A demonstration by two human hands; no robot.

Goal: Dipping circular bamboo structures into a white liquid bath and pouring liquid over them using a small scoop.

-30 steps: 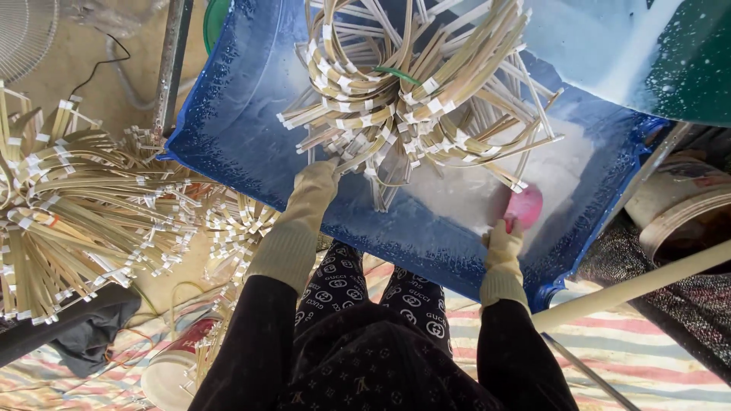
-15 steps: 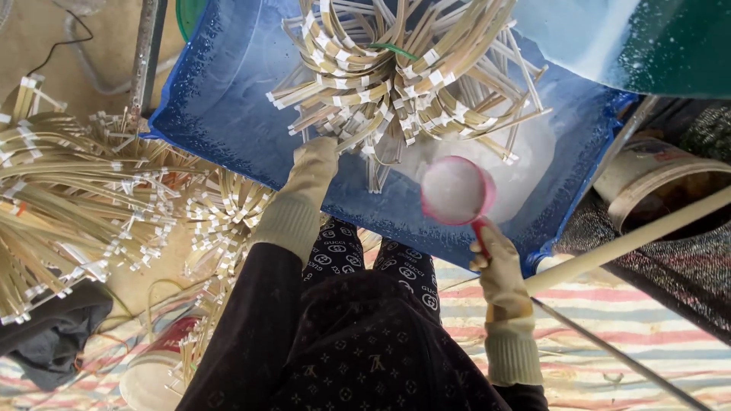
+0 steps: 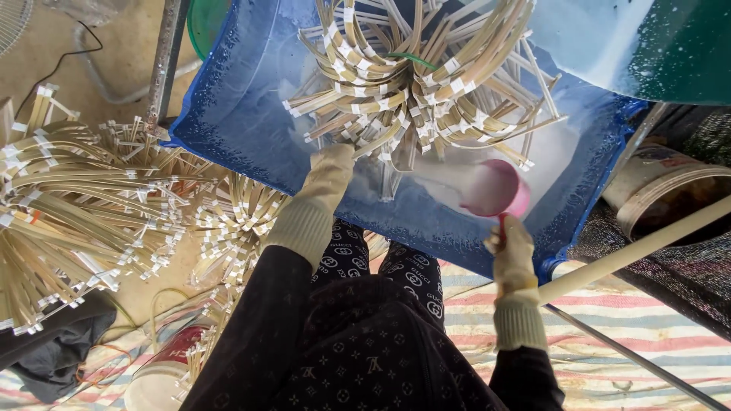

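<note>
Fingers of gloved right hand (image 3: 512, 247) wrap a pink plastic scoop (image 3: 493, 189) at four o'clock in the blue tub (image 3: 228, 114); gloved left hand (image 3: 329, 171) grips the bundle of taped bamboo strips (image 3: 415, 76), only partly wetted with white liquid. Dry bundles (image 3: 76, 205) wait at nine o'clock.

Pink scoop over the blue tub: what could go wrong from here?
1. The pink scoop, held by the right hand, sits tilted and full of white liquid; it may splash over the blue tub rim near the person's legs.
2. The left hand steadies only one edge of the bundle of bamboo strips, which could tip or splay.
</note>
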